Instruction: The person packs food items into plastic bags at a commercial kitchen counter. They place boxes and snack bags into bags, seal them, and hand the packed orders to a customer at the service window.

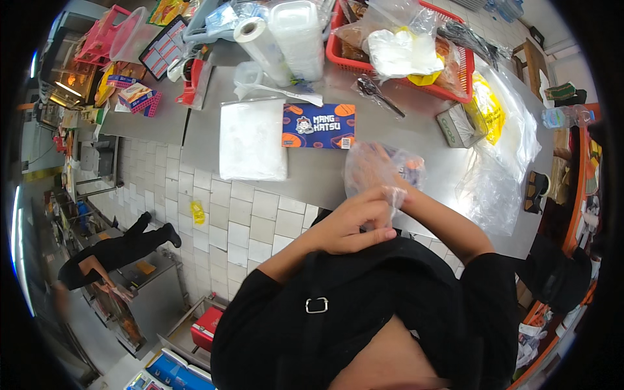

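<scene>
Inside a clear plastic bag is my right hand, blurred by the film, so its fingers do not show well. My left hand pinches the bag's gathered edge beside my right wrist. Partly behind the bag and right forearm lies a blue and orange printed item; whether it is inside the bag cannot be told. A similar printed card lies flat on the steel table, beyond my hands. Touching its left side is a stack of clear plastic bags or sheets.
A red basket of bagged goods, a plastic roll and stacked clear containers stand at the back. Wrapped black cutlery, a tissue box and loose plastic lie rightward. Another person works far left.
</scene>
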Available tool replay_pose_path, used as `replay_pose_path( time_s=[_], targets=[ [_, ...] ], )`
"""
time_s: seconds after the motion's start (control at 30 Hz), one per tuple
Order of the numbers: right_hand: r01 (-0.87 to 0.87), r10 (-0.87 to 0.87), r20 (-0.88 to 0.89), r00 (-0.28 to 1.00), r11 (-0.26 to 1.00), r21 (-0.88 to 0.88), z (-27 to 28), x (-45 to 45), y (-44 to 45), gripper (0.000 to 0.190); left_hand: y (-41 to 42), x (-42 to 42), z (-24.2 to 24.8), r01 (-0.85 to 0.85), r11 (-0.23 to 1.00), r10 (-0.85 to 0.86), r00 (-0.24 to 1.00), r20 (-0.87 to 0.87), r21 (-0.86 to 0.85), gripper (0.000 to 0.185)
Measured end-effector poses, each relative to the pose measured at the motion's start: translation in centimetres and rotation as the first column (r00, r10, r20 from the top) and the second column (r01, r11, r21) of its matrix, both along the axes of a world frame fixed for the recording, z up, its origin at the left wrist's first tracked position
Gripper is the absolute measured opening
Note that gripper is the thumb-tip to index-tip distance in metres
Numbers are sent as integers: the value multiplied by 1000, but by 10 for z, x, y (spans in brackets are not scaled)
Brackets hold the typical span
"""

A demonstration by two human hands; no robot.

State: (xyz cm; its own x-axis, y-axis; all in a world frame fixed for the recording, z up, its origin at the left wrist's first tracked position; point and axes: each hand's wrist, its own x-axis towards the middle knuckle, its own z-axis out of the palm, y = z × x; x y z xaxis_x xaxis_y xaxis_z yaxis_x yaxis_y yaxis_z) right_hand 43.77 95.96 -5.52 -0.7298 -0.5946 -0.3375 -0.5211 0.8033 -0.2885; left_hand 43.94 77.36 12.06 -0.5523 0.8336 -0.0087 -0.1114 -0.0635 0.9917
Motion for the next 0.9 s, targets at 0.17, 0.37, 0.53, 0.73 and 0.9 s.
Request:
replay_pose_path(
  time_s=[0.17,0.37,0.53,0.73,0.9],
  targets=[
    [85,28,405,914,963,-258,173,-35,55,34,-26,4,-37,-258,921,171,942,290,294,25],
    [76,-84,-98,992,993,-86,81,-125,-62,86,-28,40,-95,-472,869,234,653,720,146,22],
    [127,-133,-84,988,990,-68,33,-146,-66,118,-34,47,-105,-429,885,257,773,581,179,32],
    [487,-250,419,873,490,-723,206,-87,44,130,-41,7,-88,-455,875,391,866,311,164,57],
    [610,174,626,760,-525,-594,129,32,19,103,-30,-11,-65,-475,870,432,865,256,134,71]
  ],
)
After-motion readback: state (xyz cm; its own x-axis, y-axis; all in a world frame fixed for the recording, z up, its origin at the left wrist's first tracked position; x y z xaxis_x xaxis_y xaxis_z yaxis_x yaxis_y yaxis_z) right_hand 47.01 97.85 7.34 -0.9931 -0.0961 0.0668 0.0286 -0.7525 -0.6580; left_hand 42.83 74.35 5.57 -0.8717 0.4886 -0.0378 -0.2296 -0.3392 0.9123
